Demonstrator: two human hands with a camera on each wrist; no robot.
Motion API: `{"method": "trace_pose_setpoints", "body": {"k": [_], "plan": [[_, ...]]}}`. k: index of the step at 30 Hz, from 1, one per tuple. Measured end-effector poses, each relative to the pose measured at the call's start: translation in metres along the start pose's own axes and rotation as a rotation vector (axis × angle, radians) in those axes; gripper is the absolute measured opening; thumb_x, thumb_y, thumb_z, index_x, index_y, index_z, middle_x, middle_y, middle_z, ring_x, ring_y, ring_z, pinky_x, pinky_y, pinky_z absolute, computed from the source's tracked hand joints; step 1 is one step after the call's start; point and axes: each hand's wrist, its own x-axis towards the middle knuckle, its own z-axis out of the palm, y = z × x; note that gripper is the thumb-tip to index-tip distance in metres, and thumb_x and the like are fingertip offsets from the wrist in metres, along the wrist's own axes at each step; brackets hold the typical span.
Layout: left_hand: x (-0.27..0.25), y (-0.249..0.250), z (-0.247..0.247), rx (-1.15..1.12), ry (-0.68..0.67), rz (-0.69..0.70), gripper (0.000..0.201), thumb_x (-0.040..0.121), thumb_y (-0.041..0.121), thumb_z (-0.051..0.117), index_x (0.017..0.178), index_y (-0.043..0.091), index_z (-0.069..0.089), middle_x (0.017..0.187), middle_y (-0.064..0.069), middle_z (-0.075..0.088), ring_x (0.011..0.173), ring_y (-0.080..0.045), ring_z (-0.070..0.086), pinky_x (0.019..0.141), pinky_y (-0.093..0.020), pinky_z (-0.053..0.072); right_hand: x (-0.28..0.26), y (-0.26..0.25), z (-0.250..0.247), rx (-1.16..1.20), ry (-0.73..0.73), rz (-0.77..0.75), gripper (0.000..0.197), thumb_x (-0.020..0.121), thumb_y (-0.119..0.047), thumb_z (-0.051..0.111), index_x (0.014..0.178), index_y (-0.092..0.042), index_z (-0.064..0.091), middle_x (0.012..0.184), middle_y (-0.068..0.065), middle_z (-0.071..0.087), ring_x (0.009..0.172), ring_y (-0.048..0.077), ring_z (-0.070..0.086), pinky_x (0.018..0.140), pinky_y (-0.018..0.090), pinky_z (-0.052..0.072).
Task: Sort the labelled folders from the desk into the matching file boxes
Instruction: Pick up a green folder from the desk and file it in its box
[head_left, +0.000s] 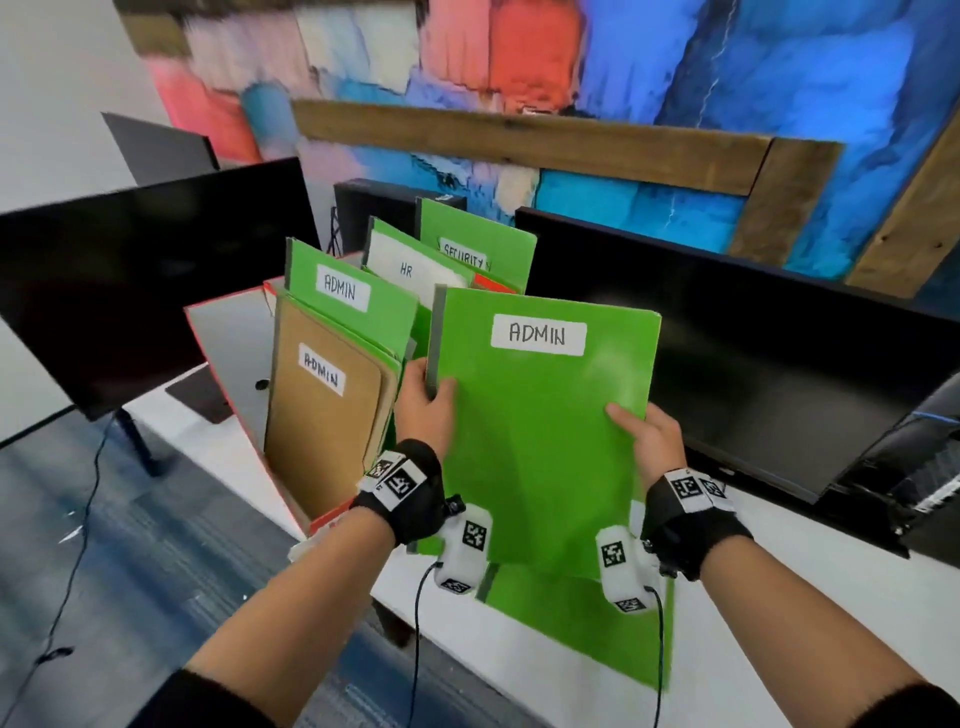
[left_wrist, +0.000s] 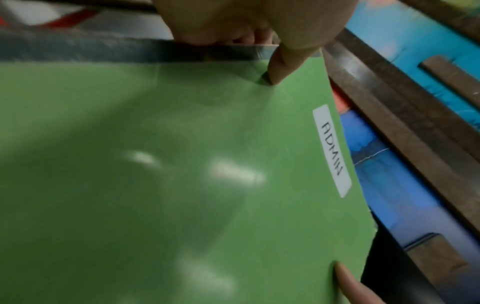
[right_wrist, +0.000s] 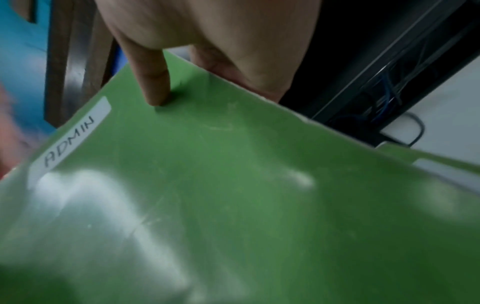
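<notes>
Bright and even in the head view, though smeared with motion blur across the mural (head_left: 571, 67) and bent at the edges. Dimmer and soft-focused in both wrist views, with white glare patches on the green folder (right_wrist: 233, 205).

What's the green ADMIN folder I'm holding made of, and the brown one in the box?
Green ADMIN folder: probably glossy plastic or coated card; light glares off its smooth face. Brown folder: looks like matte kraft card, dull and unreflective.
</notes>
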Motion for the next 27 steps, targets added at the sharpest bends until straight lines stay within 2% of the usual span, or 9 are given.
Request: {"method": "trace_pose_setpoints", "body": {"k": [2,5,8,10,12,15,19,24,27], "plan": [[0.009,0.012,-0.021,0.012,0.013,0.030,0.026,0.092,0.010,0.051,0.117,0.013,0.045,0.084,0.005,0.048,0.072,-0.009,0.047,0.073,-0.025,0.040,-0.001,-0.003,0.022,0.041,-0.029,-0.003,0.024,0.086,0.001,0.057,0.108,0.000,0.064,0.073,-0.008,0.072,0.072,0.014,0.066,0.070,0.025,0.055],[0.028,0.025,-0.055,0.056,0.056,0.123,0.040,0.091,0.009,0.053,0.128,0.015,0.040,0.092,-0.004,0.051,0.077,-0.016,0.049,0.063,-0.020,0.040,-0.006,-0.005,0.053,0.066,-0.091,-0.009,0.016,0.087,-0.001,0.055,0.092,-0.010,0.067,0.066,-0.007,0.073,0.063,0.009,0.069,0.065,0.026,0.057],[0.057,0.036,-0.085,0.075,0.057,0.190,0.043,0.090,0.003,0.054,0.129,0.010,0.039,0.081,0.001,0.046,0.069,-0.011,0.046,0.056,-0.006,0.040,-0.013,-0.007,0.083,0.004,-0.140,-0.098,0.015,0.089,-0.004,0.055,0.087,-0.013,0.066,0.065,-0.008,0.072,0.059,0.007,0.067,0.055,0.017,0.054],[0.081,0.041,-0.101,0.053,0.052,0.209,0.039,0.089,-0.002,0.053,0.126,0.004,0.041,0.077,0.005,0.044,0.066,-0.006,0.045,0.055,-0.004,0.040,-0.015,-0.006,0.100,-0.164,-0.159,-0.199,0.009,0.085,-0.014,0.061,0.077,-0.016,0.064,0.063,-0.002,0.069,0.055,0.012,0.058,0.052,0.023,0.049],[0.106,0.042,-0.116,0.037,0.034,0.211,0.036,0.088,-0.005,0.053,0.123,0.001,0.043,0.080,0.005,0.050,0.069,-0.006,0.049,0.063,-0.015,0.043,-0.016,-0.003,0.115,-0.314,-0.174,-0.314,0.016,0.076,-0.025,0.060,0.062,-0.019,0.055,0.055,-0.003,0.060,0.052,0.011,0.049,0.054,0.031,0.043],[0.137,0.037,-0.132,0.000,0.002,0.206,0.032,0.087,-0.010,0.049,0.112,0.008,0.043,0.085,0.002,0.057,0.074,-0.014,0.054,0.069,-0.030,0.046,-0.024,0.000,0.141,-0.447,-0.229,-0.399,0.017,0.079,-0.025,0.058,0.077,-0.009,0.066,0.069,0.009,0.067,0.062,0.020,0.058,0.063,0.037,0.048],[0.165,0.031,-0.142,-0.047,0.030,0.182,0.033,0.086,-0.016,0.045,0.107,0.010,0.042,0.086,0.004,0.059,0.073,-0.007,0.057,0.065,-0.020,0.049,-0.032,0.007,0.172,-0.542,-0.319,-0.352,0.018,0.084,-0.025,0.061,0.074,-0.010,0.063,0.049,0.002,0.052,0.045,0.018,0.048,0.053,0.038,0.048],[0.196,0.013,-0.146,-0.052,0.126,0.109,0.030,0.084,-0.013,0.042,0.099,0.013,0.046,0.080,0.007,0.055,0.068,-0.005,0.052,0.064,-0.022,0.045,-0.034,0.018,0.206,-0.513,-0.379,-0.237,0.027,0.090,-0.013,0.058,0.080,0.012,0.055,0.062,0.028,0.064,0.049,0.011,0.064,0.060,0.045,0.058],[0.206,0.007,-0.144,-0.043,0.153,0.091,0.026,0.086,-0.009,0.042,0.101,0.012,0.046,0.078,0.011,0.052,0.066,-0.001,0.050,0.058,-0.012,0.042,-0.030,0.023,0.219,-0.520,-0.362,-0.216,0.028,0.090,-0.013,0.058,0.065,-0.005,0.049,0.052,0.013,0.061,0.055,0.019,0.068,0.060,0.042,0.058]]}}
